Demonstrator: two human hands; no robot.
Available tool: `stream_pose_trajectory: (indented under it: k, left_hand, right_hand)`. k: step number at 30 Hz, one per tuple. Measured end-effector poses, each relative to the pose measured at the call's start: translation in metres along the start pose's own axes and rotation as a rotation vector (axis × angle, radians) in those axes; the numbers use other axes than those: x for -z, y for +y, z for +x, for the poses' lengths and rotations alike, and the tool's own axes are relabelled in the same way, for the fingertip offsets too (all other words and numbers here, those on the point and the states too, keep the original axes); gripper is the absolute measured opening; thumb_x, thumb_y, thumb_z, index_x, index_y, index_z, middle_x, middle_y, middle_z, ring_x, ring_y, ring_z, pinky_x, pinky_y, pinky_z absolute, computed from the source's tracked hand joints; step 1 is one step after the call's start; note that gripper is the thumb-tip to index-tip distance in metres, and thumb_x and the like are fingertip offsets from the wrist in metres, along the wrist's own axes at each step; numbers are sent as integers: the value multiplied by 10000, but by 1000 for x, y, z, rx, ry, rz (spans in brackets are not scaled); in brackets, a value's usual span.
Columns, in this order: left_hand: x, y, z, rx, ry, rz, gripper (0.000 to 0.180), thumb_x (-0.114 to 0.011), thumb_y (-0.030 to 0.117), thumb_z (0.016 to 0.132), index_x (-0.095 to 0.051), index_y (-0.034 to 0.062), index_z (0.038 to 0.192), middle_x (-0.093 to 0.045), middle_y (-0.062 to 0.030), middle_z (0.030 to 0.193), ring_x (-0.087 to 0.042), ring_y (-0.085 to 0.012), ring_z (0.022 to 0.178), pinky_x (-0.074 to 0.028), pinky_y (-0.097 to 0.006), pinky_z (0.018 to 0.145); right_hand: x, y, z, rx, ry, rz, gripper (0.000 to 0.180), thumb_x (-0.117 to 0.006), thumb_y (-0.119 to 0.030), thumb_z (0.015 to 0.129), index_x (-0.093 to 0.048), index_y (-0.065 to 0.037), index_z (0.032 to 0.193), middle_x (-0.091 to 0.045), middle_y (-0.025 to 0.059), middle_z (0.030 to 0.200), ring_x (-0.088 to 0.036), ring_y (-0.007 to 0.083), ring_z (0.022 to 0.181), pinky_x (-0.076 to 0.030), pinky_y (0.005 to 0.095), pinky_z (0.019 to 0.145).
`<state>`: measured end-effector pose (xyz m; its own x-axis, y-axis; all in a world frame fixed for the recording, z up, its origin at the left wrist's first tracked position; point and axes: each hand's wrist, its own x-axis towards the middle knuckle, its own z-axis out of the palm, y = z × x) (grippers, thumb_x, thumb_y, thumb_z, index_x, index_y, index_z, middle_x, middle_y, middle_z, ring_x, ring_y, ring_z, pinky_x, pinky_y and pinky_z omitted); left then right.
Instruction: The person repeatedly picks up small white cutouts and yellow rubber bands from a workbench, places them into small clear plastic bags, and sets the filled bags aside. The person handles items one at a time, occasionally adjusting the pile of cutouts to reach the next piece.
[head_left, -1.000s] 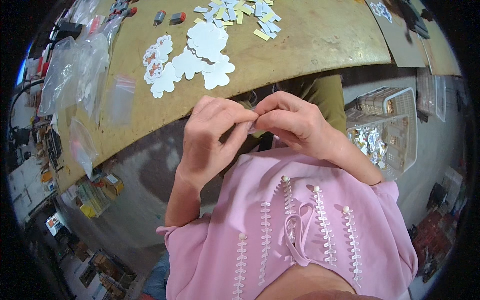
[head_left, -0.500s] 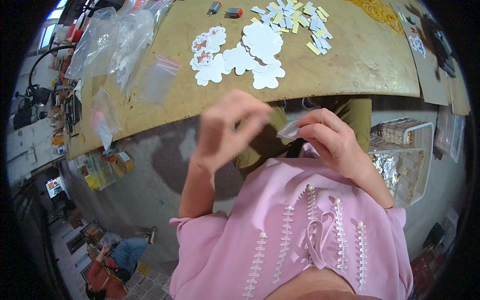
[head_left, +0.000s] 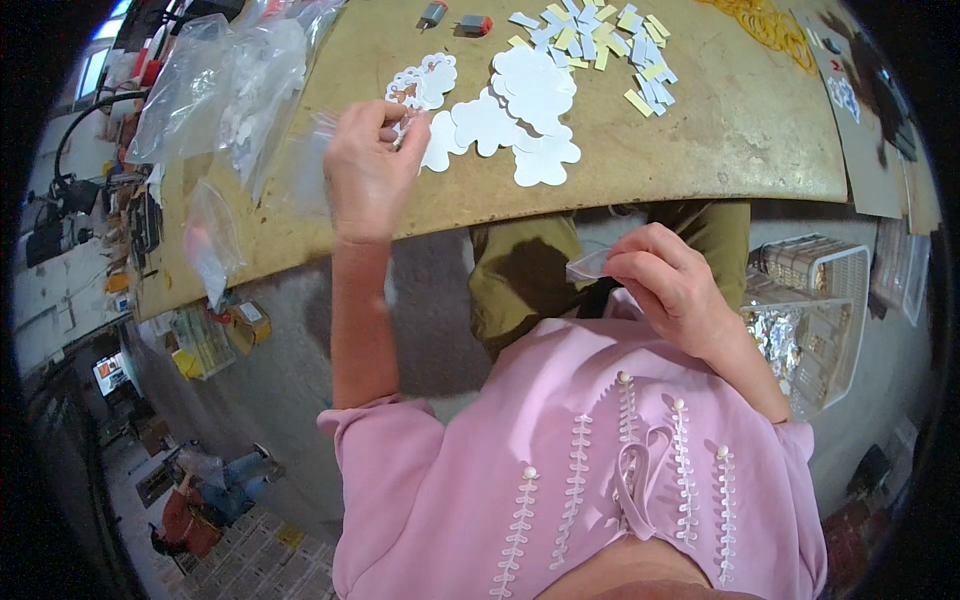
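My left hand (head_left: 372, 165) is over the table, its thumb and fingers pinched at the lowest of several small scalloped cards with a brown printed figure (head_left: 406, 92). The fingers partly hide that card, and whether it is lifted I cannot tell. Beside it lie plain white scalloped cards (head_left: 532, 88), some overlapping. Above my lap, my right hand (head_left: 668, 285) is closed on a small clear plastic bag (head_left: 588, 266), whose corner sticks out to the left of the fingertips.
Yellow and pale-blue strips (head_left: 600, 40) lie scattered at the far side, near two small motors (head_left: 473, 25). Large clear bags (head_left: 215, 95) cover the table's left part. Yellow rubber bands (head_left: 765, 30) lie far right. A white plastic basket (head_left: 850, 300) stands right of my legs. Another person (head_left: 205, 510) is at lower left.
My left hand has moved from above my lap, away from the small bag, forward and left to the printed cards. My right hand still holds the bag in nearly the same place.
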<state>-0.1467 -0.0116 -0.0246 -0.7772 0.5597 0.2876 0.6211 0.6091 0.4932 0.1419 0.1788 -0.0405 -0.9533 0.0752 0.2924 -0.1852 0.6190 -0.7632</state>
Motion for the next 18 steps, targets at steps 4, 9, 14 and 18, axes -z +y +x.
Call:
stream_pose_trajectory:
  k: [4,9,14,18]
  left_hand:
    - [5,-15,3,-44,34,-88,152,-793,167,905,-764,24,948,-734,-107,899,-713,-221,702,-569,-341,705]
    - [4,-5,-2,34,36,-12,134,-759,141,923,-763,15,969,-752,-122,907,-755,-207,744,-585,-335,710]
    - [4,5,-8,22,140,143,107,-751,127,924,-769,37,978,-761,-117,912,-752,-183,743,-588,-337,698]
    - [19,25,-29,-39,293,133,73,-771,95,900,-773,60,965,-742,-76,890,-702,-165,716,-563,-330,685]
  right_hand:
    - [1,0,2,1,-3,7,267,-737,71,805,-682,-18,1051,-652,126,1065,-669,328,940,-575,397,771]
    - [-1,2,-1,-16,1,26,261,-736,68,801,-678,-18,1040,-653,125,1061,-672,326,949,-578,402,779]
    - [7,-3,-1,47,40,-36,298,-742,46,747,-676,-21,1029,-654,130,1072,-682,330,988,-586,402,797]
    - [10,-7,-2,150,121,-115,288,-749,7,744,-678,6,1023,-668,156,1124,-693,350,1042,-597,405,834]
